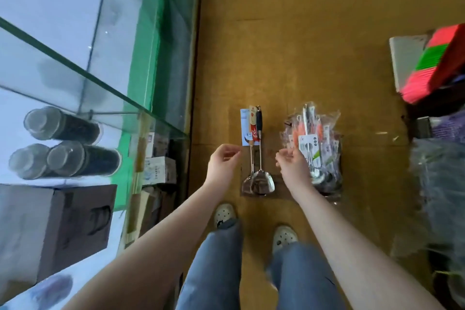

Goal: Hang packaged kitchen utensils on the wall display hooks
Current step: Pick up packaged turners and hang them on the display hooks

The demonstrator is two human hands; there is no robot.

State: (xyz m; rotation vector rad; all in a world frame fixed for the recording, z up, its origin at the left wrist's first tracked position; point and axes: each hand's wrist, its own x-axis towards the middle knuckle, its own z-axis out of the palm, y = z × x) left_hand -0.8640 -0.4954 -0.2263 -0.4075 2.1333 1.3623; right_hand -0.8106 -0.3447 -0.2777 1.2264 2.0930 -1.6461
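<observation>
Seen from above: two packaged spatulas [252, 134] lie on the brown floor [302, 33], with a bagged bundle of utensils [317, 138] just beside them. The left hand [224, 158] and right hand [292, 162] hover on either side, fingers loosely curled, holding nothing. The steel looks stiff and light; the card header [245, 118] seems the best place to grip.

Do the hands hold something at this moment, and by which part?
Nothing seems held. The left hand is beside the spatulas, the right hand beside the bag of utensils; both have loosely curled fingers around nothing.
</observation>
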